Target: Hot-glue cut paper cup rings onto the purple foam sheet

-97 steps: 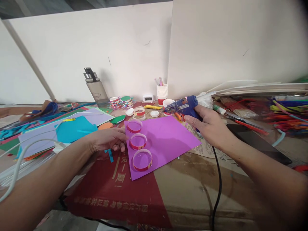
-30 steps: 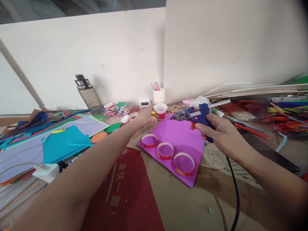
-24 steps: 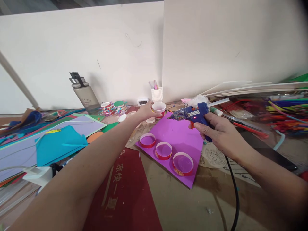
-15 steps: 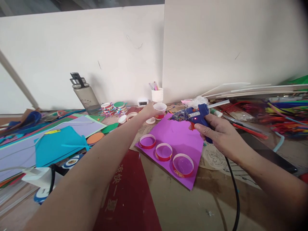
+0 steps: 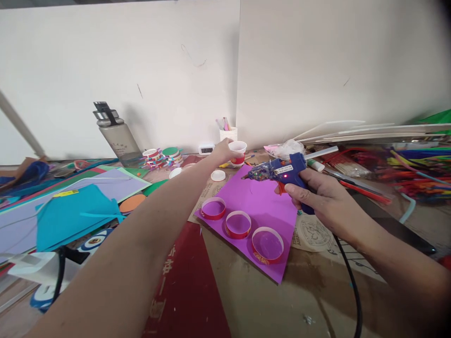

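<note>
My left hand [image 5: 223, 149] reaches to the back of the table and grips the left side of a red and white paper cup [image 5: 238, 160]; some of its fingers are hidden behind the cup. A blue hot glue gun [image 5: 295, 170], its red light lit and a clear glue stick out of its back, is in my right hand [image 5: 322, 195]. Its nozzle points left over a purple sheet [image 5: 260, 197]. Three red rings cut from paper cups stand along the sheet's near edge: a left ring [image 5: 213, 217], a middle ring [image 5: 238, 234] and a right ring [image 5: 269, 258].
A grey bottle [image 5: 120, 143], stacked colourful discs [image 5: 171, 154], a small clock [image 5: 206, 149] and a pen cup [image 5: 228, 133] stand along the wall. Blue sheets [image 5: 75, 218] and a power strip lie left. Pipe cleaners [image 5: 423, 173] lie right; the gun's cord [image 5: 355, 291] hangs in front.
My left hand and the paper cup have shifted slightly up and to the right. The glue gun stays nearly in place over the purple sheet. The view has moved a little.
</note>
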Action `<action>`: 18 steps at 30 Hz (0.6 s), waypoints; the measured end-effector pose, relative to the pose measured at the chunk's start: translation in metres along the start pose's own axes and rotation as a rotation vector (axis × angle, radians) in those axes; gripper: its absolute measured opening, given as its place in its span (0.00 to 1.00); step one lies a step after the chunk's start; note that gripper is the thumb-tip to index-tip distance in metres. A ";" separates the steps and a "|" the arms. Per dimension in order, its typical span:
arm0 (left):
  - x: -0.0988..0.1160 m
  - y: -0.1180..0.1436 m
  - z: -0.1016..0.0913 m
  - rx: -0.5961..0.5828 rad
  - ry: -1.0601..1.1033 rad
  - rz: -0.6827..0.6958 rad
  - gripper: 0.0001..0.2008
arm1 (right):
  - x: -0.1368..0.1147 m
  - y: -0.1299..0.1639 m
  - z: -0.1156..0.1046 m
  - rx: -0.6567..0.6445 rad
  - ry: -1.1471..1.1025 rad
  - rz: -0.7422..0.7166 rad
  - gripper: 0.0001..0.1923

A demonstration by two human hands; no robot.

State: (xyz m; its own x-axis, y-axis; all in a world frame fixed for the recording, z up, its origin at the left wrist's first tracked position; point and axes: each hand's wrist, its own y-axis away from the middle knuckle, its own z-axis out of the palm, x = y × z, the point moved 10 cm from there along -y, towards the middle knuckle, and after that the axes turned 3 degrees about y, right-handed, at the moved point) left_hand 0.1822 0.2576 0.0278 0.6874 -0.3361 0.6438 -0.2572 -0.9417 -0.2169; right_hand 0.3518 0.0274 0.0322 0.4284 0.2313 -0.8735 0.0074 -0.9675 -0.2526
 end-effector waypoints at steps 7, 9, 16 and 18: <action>0.003 -0.011 0.015 -0.024 -0.056 0.062 0.35 | -0.006 0.000 -0.005 0.011 -0.021 -0.030 0.15; 0.003 -0.011 0.013 -0.006 -0.070 0.052 0.35 | -0.008 0.000 -0.007 0.014 -0.003 -0.038 0.15; 0.003 -0.004 0.011 0.007 -0.151 0.041 0.38 | -0.008 0.000 -0.007 0.028 -0.035 -0.028 0.15; 0.002 -0.002 0.015 -0.009 -0.133 0.049 0.39 | -0.007 0.000 -0.006 0.033 -0.048 -0.017 0.14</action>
State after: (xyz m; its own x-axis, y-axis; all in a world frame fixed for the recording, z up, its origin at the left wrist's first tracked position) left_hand 0.1940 0.2591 0.0186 0.7581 -0.3810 0.5293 -0.2979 -0.9243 -0.2386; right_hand 0.3546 0.0252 0.0411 0.3846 0.2535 -0.8876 -0.0154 -0.9597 -0.2808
